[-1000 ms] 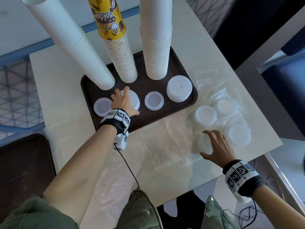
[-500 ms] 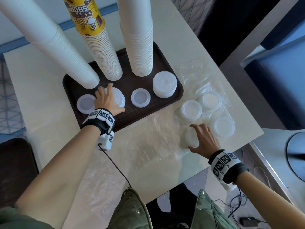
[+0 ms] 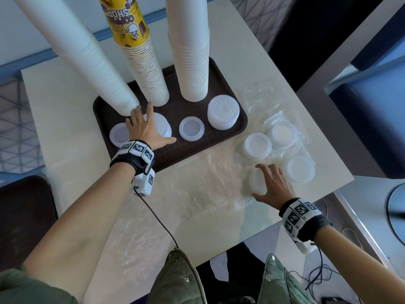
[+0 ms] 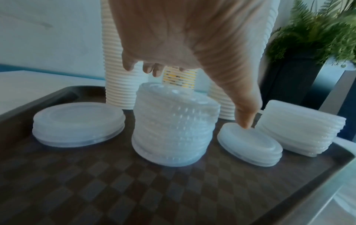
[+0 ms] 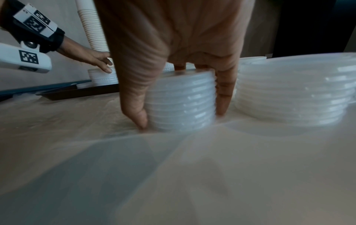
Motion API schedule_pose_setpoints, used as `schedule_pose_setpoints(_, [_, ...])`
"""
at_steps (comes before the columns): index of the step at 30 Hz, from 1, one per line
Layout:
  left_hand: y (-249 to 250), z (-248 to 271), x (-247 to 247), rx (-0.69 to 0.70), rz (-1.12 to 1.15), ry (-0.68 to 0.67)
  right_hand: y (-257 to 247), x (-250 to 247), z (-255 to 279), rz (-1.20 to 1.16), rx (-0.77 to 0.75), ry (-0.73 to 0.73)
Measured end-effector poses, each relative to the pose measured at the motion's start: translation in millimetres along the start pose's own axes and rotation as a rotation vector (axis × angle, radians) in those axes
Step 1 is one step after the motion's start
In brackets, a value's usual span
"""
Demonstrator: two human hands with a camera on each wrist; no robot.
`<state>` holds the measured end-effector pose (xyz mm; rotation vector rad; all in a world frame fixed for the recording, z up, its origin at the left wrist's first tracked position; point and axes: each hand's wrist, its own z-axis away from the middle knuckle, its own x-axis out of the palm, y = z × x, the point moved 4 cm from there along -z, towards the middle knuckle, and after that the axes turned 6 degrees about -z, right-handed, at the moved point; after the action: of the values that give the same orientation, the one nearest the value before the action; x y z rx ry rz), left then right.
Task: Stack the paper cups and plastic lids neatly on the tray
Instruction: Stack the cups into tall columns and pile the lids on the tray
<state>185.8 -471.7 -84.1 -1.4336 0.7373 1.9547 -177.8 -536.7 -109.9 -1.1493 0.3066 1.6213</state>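
I am hovering my left hand (image 3: pixel 146 126), fingers spread and holding nothing, over the middle lid stack (image 4: pixel 174 124) on the tray (image 3: pixel 210 148), near its front-left corner. Rightward, off the tray toward the surface's front-right corner, my right hand (image 3: pixel 272 184) is clamping thumb and fingers (image 5: pixel 224 97) around an upright lid stack (image 5: pixel 182 102), directly beneath its palm, so I judge this hand carries it left.

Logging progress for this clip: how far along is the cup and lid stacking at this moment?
Done: three tall cup stacks and four lid piles stand on the tray. In hand: the right hand grips a lid stack on the table; the left hand hovers over a tray lid pile. Left: three more lid stacks beside the tray.
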Motion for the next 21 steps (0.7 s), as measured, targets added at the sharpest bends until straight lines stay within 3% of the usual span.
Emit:
schedule_pose_setpoints(5, [9, 15, -25, 0.049, 0.102, 0.141, -1, 0, 0, 0.002, 0.011, -0.006])
schedule_pose_setpoints(9, [33, 38, -42, 0.258, 0.278, 0.315, -5, -1, 0, 0.005, 0.018, -0.010])
schedule_pose_setpoints(15, [105, 73, -34, 0.553, 0.334, 0.145, -5, -2, 2, -0.001, 0.003, -0.008])
schedule_pose_setpoints(21, [174, 82, -3, 0.662, 0.217, -0.099, -4, 0, 3, 0.000, 0.003, -0.003])
